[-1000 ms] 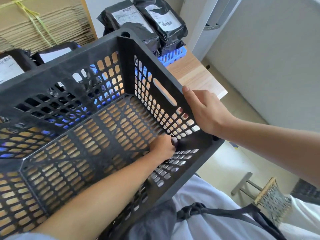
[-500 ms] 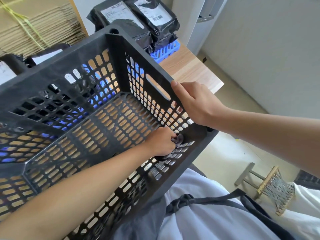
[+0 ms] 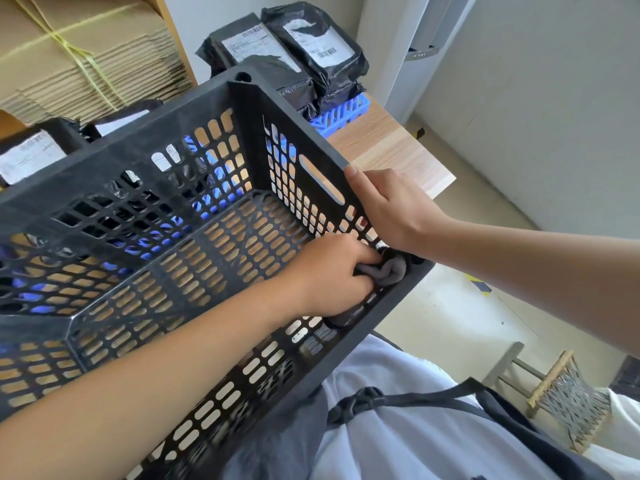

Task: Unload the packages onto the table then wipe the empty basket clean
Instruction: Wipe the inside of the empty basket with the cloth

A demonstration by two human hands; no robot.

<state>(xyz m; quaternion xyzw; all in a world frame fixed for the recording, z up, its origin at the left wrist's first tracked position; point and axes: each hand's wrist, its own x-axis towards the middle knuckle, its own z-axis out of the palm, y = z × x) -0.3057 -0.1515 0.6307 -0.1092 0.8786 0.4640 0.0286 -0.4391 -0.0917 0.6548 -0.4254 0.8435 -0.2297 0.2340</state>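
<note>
Head view: left hand (image 3: 332,275) clenched on cloth (image 3: 384,271) in basket (image 3: 194,109) corner; right hand (image 3: 391,206) grasping rim; best press firmly into corner

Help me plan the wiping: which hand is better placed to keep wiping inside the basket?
The left hand. It is inside the black basket, clutching the grey cloth against the near right corner. The right hand grips the right wall's rim, steadying the basket.

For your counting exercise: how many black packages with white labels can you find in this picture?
4 at least: two stacked on the blue crate behind the basket, two at left behind its far wall. More may be hidden.
</note>
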